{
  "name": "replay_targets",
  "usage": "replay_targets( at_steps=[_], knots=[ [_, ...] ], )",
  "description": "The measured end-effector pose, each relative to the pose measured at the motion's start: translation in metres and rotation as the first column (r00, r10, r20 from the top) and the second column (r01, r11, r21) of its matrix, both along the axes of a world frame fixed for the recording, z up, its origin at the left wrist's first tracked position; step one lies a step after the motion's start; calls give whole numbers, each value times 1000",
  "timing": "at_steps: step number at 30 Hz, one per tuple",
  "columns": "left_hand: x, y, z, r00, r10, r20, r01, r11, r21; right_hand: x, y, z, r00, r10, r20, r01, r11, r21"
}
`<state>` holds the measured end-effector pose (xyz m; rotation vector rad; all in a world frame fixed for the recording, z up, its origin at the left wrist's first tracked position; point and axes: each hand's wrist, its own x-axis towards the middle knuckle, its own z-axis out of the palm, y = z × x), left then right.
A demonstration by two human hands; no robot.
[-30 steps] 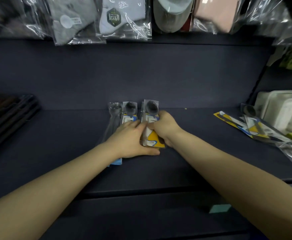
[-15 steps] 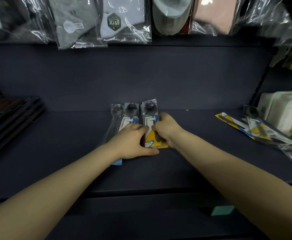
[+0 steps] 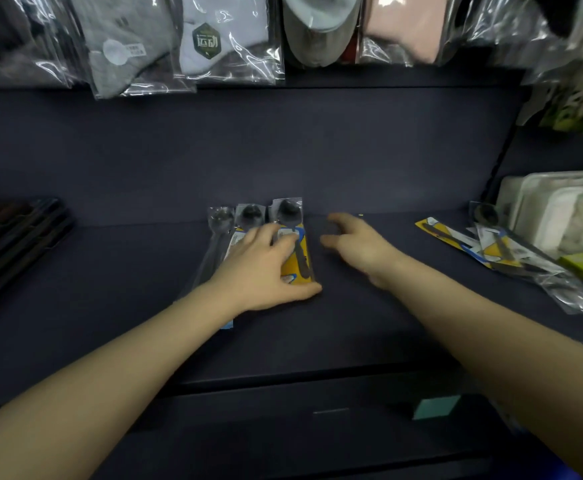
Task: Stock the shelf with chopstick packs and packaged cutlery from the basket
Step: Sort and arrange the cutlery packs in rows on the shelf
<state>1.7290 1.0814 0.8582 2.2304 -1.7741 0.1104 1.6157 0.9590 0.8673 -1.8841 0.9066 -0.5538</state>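
Here, three packaged spoons (image 3: 287,212) lie side by side at the middle of the dark shelf (image 3: 110,289), bowls toward its back wall. The left hand (image 3: 262,268) rests on them with fingers stretched, its grip released. The right hand (image 3: 355,244) hovers just beside, blurred, loosely curled, grasping nothing. More cutlery packs (image 3: 490,251) lie well apart at the right.

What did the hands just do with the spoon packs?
The right hand let go of the yellow spoon pack and pulled away to the right, holding nothing. The left hand still presses on the packs, which stayed in their row. The other pile is unchanged.
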Motion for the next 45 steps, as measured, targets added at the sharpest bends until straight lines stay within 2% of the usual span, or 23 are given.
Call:
replay_targets(
  at_steps=[2, 3, 5, 7, 9, 11, 13, 17, 21, 25, 26, 28, 30, 31, 33, 35, 37, 38, 39, 41, 42, 44, 45],
  knots=[
    [-14, -6, 5, 998, -65, 6, 65, 995, -80, -38, -24, 1, 985, -53, -162, 3, 954, -299],
    [-22, -10, 7, 994, -108, 5, 108, 988, -111, -59, -38, 2, 956, -137, -261, 2, 888, -459],
    [-39, -23, 8, 982, -190, -6, 188, 975, -121, -100, -70, -6, 827, -411, -382, 24, 705, -708],
    [-59, -40, 6, 970, -244, -21, 241, 966, -96, -141, -98, -13, 681, -603, -416, 104, 642, -759],
    [-79, -58, 4, 955, -287, -72, 281, 956, -83, -174, -112, -16, 549, -628, -552, 168, 730, -662],
    [-97, -76, 2, 941, -315, -124, 309, 949, -65, -190, -118, -17, 565, -523, -639, 109, 814, -570],
    [-114, -92, 2, 928, -328, -177, 321, 945, -67, -192, -119, -13, 655, -448, -609, 82, 843, -532],
    [-138, -118, 5, 912, -295, -285, 276, 955, -105, -188, -126, -15, 751, -472, -462, 212, 834, -509],
    [-153, -136, 4, 867, -232, -441, 187, 972, -145, -191, -132, -15, 809, -485, -331, 364, 857, -365],
    [-164, -148, 5, 821, -193, -537, 103, 976, -193, -199, -123, -2, 870, -491, -43, 424, 790, -442],
    [-166, -150, 7, 777, -180, -603, 70, 977, -202, -201, -117, 2, 880, -474, 33, 435, 775, -458],
    [-172, -151, 10, 601, -188, -776, 6, 973, -231, -201, -102, 7, 911, -392, 127, 404, 791, -460],
    [-175, -153, 14, 453, -210, -867, -90, 956, -279, -199, -86, 8, 923, -322, 208, 382, 826, -414],
    [-176, -153, 16, 379, -229, -897, -144, 943, -301, -196, -79, 6, 905, -308, 293, 396, 861, -320],
    [-175, -151, 20, 196, -276, -941, -254, 913, -320, -193, -65, 4, 828, -313, 465, 352, 936, 2],
    [-172, -150, 21, 18, -337, -941, -384, 867, -318, -189, -57, -2, 830, -229, 508, 156, 971, 183],
    [-166, -145, 24, -42, -420, -907, -454, 816, -357, -185, -53, -6, 940, -44, 338, 22, 997, 69],
    [-163, -141, 25, -32, -437, -899, -439, 814, -380, -184, -54, -6, 989, 12, 150, 2, 995, -95],
    [-159, -137, 26, 8, -439, -899, -403, 821, -404, -185, -58, -6, 999, -19, -51, 2, 953, -302],
    [-152, -127, 27, 103, -403, -909, -284, 864, -415, -190, -68, -5, 898, -268, -350, -26, 760, -650],
    [-150, -122, 27, 141, -361, -922, -202, 901, -384, -193, -72, -4, 798, -395, -456, -55, 705, -707],
    [-146, -114, 24, 272, -259, -927, -37, 959, -279, -198, -76, -7, 607, -530, -592, -57, 714, -698],
    [-144, -112, 21, 339, -221, -915, 15, 973, -230, -199, -77, -10, 577, -539, -613, -38, 733, -680]
  ],
)
